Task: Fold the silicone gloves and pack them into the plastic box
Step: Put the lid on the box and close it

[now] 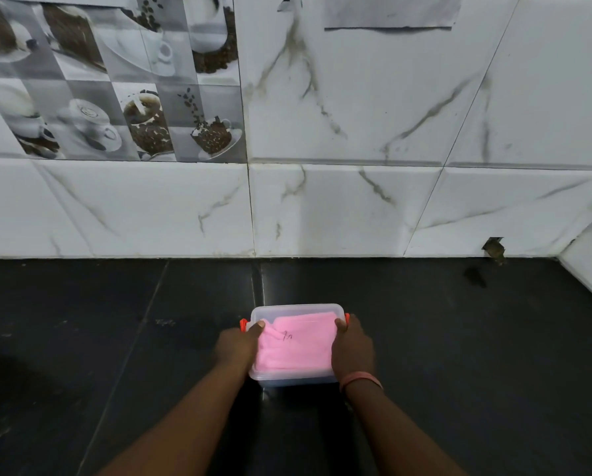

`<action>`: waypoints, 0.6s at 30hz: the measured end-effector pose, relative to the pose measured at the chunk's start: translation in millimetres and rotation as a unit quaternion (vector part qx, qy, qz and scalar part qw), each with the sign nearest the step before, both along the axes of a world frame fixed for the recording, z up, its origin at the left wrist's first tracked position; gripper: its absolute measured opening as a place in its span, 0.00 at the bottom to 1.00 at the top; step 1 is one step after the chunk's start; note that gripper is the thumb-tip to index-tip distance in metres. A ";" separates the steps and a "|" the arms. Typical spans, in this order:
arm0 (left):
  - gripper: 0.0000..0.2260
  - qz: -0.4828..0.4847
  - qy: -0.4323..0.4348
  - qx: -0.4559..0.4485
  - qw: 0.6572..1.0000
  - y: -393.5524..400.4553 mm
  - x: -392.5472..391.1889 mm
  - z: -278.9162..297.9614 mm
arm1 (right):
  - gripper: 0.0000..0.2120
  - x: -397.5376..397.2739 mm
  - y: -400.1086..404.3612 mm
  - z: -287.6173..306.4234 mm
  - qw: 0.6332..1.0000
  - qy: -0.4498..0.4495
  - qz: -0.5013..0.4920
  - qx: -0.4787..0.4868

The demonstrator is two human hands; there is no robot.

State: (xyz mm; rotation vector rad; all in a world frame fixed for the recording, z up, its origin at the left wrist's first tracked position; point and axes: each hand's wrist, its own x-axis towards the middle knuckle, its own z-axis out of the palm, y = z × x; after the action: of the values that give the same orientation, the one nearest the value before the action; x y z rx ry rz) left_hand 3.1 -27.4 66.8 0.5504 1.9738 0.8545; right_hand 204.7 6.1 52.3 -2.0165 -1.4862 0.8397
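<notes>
Clear plastic box (296, 376) on dark counter (116, 338), lid on, folded pink gloves (294, 348) inside, left hand (238, 345) and right hand (353, 348) clasping its two ends, thumbs on lid, orange clips (243, 325) at sides

Head view. Clear plastic box (296, 378) sits on dark tiled surface (116, 338), lid on, orange clips at both ends: left clip (243, 325), right clip (347, 318). Folded pink silicone gloves (296, 345) visible through the lid, filling most of the box; small dark mark on top. Left hand (237, 347) grips left end, thumb on lid. Right hand (353, 348) grips right end, thumb on lid; pink band (360, 379) at wrist. Marble-pattern wall tiles (356, 207) behind; coffee-print tiles (109, 77) upper left.
</notes>
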 end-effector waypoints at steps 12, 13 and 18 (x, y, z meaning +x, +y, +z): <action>0.17 -0.056 0.218 0.061 0.972 -18.5 32.6 -6.0 | 0.21 -5.0 -4.8 3.2 1.000 0.027 -0.010 -0.004; 0.18 -0.050 0.202 0.051 0.977 -18.0 33.6 -6.7 | 0.20 -6.7 -5.1 3.8 1.000 0.019 -0.012 -0.001; 0.23 -0.001 0.102 -0.018 0.995 11.2 25.0 7.1 | 0.18 -11.7 9.5 13.5 0.995 0.017 -0.041 -0.088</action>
State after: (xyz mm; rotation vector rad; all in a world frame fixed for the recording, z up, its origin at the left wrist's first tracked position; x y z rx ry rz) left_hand 28.1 -16.2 73.9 0.6393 2.1689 0.7859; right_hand 193.0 15.5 65.8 -2.1630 -1.3429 0.9960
